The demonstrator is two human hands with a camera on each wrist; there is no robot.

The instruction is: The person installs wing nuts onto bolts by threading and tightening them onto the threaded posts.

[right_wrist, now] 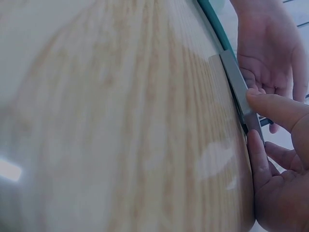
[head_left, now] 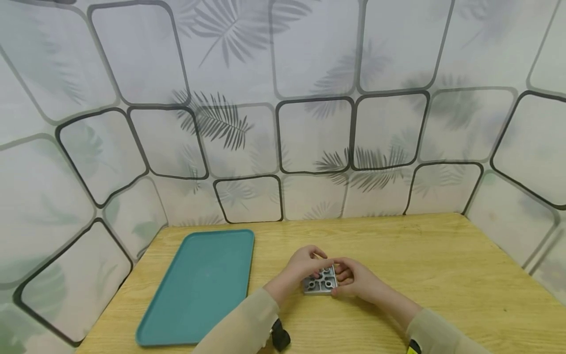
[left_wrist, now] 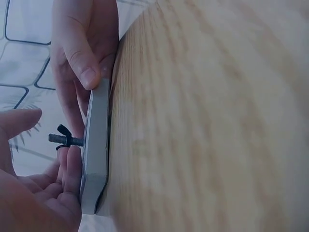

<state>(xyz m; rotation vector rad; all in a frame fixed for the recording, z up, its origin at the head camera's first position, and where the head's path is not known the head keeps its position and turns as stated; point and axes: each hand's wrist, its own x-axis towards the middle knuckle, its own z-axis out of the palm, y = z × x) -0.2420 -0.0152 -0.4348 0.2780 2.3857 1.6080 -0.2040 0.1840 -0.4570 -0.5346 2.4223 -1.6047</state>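
A small grey metal plate, with round bosses and recessed pockets on its upper face, lies on the table under both hands. My right hand holds its right side, with the thumb against the edge. Out of the plate's face stands a threaded bolt with a dark wing nut on it. My left hand reaches over the plate from the left. Its fingertips are right at the wing nut, while its thumb stands apart from the bolt.
A teal tray lies on the wooden table to the left of the hands. Patterned fabric hangs behind the table and along both sides. A black strap end hangs at the left sleeve.
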